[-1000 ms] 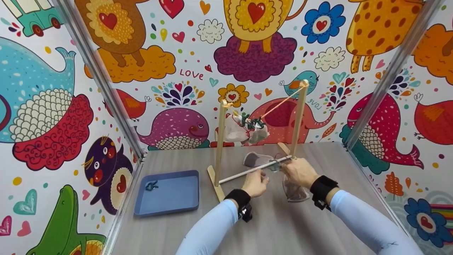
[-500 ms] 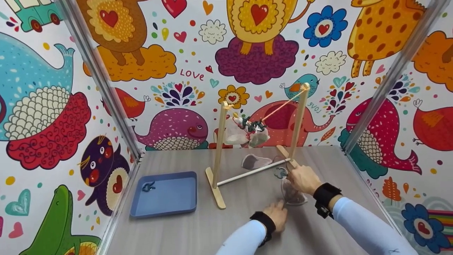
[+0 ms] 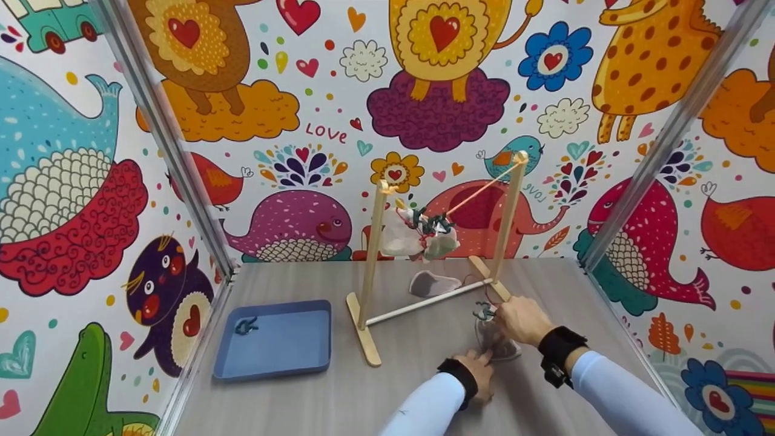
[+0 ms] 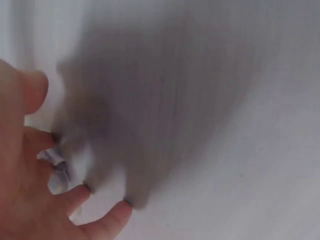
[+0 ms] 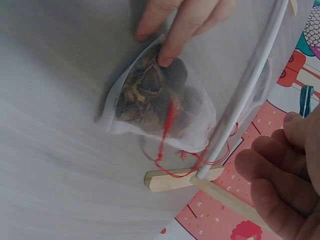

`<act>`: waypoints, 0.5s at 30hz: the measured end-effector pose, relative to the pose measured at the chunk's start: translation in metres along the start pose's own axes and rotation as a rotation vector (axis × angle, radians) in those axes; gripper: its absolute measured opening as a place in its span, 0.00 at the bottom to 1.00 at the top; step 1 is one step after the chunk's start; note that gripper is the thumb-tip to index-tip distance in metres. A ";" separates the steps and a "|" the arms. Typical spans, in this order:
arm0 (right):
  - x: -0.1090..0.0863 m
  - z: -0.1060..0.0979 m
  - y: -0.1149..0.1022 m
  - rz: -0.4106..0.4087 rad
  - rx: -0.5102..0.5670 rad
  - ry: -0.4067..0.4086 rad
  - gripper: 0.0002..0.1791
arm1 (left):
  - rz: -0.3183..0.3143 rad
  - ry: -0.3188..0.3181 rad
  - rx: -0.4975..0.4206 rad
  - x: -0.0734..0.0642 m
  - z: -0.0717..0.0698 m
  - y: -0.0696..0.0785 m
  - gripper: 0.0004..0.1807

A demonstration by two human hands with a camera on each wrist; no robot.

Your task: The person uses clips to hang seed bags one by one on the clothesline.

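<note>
My right hand [image 3: 525, 321] pinches a small dark green clip [image 3: 483, 311] between thumb and fingertips, beside the rack's right foot. In the right wrist view the clip [image 5: 306, 99] shows only partly above the thumb. Below it on the table lies a white mesh sachet [image 5: 192, 117] filled with brown, dried-looking pieces, with a red string [image 5: 167, 132] on it. My left hand [image 3: 475, 372] lies low over the table, fingers spread, and its fingertips [image 5: 167, 55] touch the sachet's near edge. In the left wrist view the fingers [image 4: 115, 217] cast a shadow on the tabletop.
A wooden rack [image 3: 370, 266] with a white crossbar [image 3: 424, 303] stands ahead. Filled sachets [image 3: 402, 239] hang on its cord from green clips [image 3: 433, 224]. Another sachet [image 3: 433, 283] lies behind the crossbar. At left, a blue tray [image 3: 284, 366] holds a green clip [image 3: 246, 326].
My left hand has left the crossbar area and come right and nearer, onto the sachet's edge. My right hand, with the clip, has moved slightly nearer, off the crossbar.
</note>
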State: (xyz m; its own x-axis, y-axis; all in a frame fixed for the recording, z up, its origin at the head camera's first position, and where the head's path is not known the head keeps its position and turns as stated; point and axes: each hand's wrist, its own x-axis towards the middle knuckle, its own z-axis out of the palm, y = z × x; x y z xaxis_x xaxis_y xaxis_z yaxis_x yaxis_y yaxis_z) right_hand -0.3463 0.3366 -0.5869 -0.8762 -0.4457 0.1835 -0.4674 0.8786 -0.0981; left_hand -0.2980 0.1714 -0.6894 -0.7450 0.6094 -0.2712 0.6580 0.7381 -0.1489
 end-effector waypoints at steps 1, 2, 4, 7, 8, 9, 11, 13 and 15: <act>0.000 0.001 0.000 0.007 0.006 -0.003 0.07 | 0.004 0.007 -0.019 -0.001 0.000 -0.002 0.33; -0.001 0.003 0.000 0.004 -0.005 0.003 0.07 | 0.011 0.017 -0.038 -0.001 -0.001 -0.005 0.33; -0.002 0.006 -0.001 -0.004 -0.032 0.023 0.08 | 0.030 0.052 -0.080 -0.005 -0.004 -0.012 0.33; -0.002 0.012 -0.004 -0.038 -0.074 0.052 0.09 | 0.041 0.089 -0.143 -0.017 -0.005 -0.025 0.38; -0.001 0.013 -0.006 -0.048 -0.084 0.059 0.09 | 0.040 0.088 -0.169 -0.021 -0.005 -0.030 0.41; -0.001 0.015 -0.007 -0.052 -0.088 0.062 0.09 | 0.037 0.084 -0.191 -0.026 -0.004 -0.035 0.44; 0.000 0.017 -0.010 -0.060 -0.092 0.064 0.08 | 0.029 0.066 -0.223 -0.036 -0.001 -0.045 0.49; 0.002 0.018 -0.013 -0.065 -0.087 0.069 0.08 | 0.024 0.047 -0.223 -0.046 0.002 -0.056 0.52; 0.004 0.019 -0.015 -0.072 -0.075 0.069 0.08 | 0.021 0.028 -0.225 -0.055 0.004 -0.066 0.52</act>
State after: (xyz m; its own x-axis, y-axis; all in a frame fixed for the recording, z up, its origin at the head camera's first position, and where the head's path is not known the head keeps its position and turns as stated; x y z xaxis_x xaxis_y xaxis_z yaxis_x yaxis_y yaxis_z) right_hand -0.3445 0.3183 -0.6033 -0.8293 -0.4976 0.2542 -0.5166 0.8562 -0.0092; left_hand -0.3002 0.0875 -0.6686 -0.7361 0.6309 -0.2453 0.6349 0.7692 0.0729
